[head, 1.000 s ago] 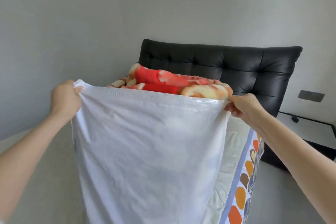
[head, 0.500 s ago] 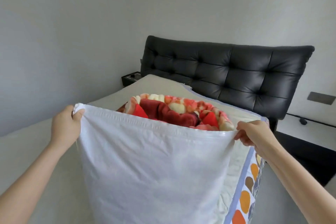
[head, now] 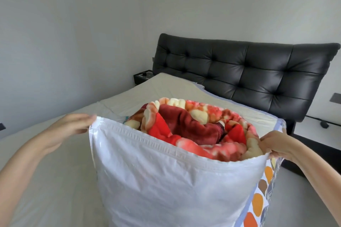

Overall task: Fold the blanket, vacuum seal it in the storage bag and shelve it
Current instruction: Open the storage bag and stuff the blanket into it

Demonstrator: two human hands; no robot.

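White plastic bag (head: 166,180) stands on the bed (head: 55,180) — the red blanket (head: 193,129) sits inside.
The right hand (head: 275,143) pinches the rim to keep the mouth wide; the left hand (head: 70,127) has straight fingers beside the other corner — holding nothing.

The room is bright with soft, even daylight, and the shadows are weak. The glossy white plastic storage bag (head: 166,180) shows small glare spots, and the black tufted leather headboard (head: 239,72) carries pale reflections. The left hand (head: 72,127) is smeared by motion blur. The wide lens bends lines near the edges
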